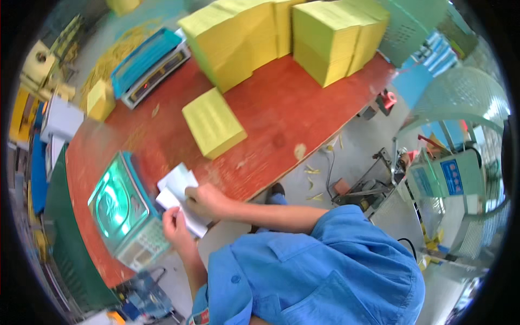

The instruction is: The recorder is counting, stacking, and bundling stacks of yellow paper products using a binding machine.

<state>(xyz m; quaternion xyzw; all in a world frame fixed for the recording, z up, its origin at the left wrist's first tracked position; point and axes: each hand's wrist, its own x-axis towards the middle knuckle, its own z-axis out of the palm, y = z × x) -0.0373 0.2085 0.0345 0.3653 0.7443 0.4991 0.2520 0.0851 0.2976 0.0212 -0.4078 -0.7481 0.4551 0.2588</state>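
Hands meet at the near edge of the red desk (281, 108), both on a small bundle of white paper sheets (179, 187). Left hand (176, 222) grips the bundle's lower corner, fingers closed round it; right hand (203, 200) lies on top with thumb and fingers pinched on the upper sheets. Sheets are fanned slightly, partly on the desk edge, partly overhanging it, just beside the green-topped weighing scale (116, 203) on the person's left. Judged step: sorting or squaring the white sheets while both hands hold them; nothing sits on the scale's pan. Next move calls for a firm pinch so the loose sheets don't slip off the edge, plus a short shift left if they go to the pan, clearing its raised rim. Mid-desk sits a single yellow paper stack (214, 122), well apart from the hands; taller yellow paper blocks (281, 38) line the far side. Second scale with blue pan (149, 62) stands at the far left, a small yellow block (100, 100) near it. Yellow scraps lie on the floor (336, 168) right of the desk. Person wears a blue work shirt (319, 271).
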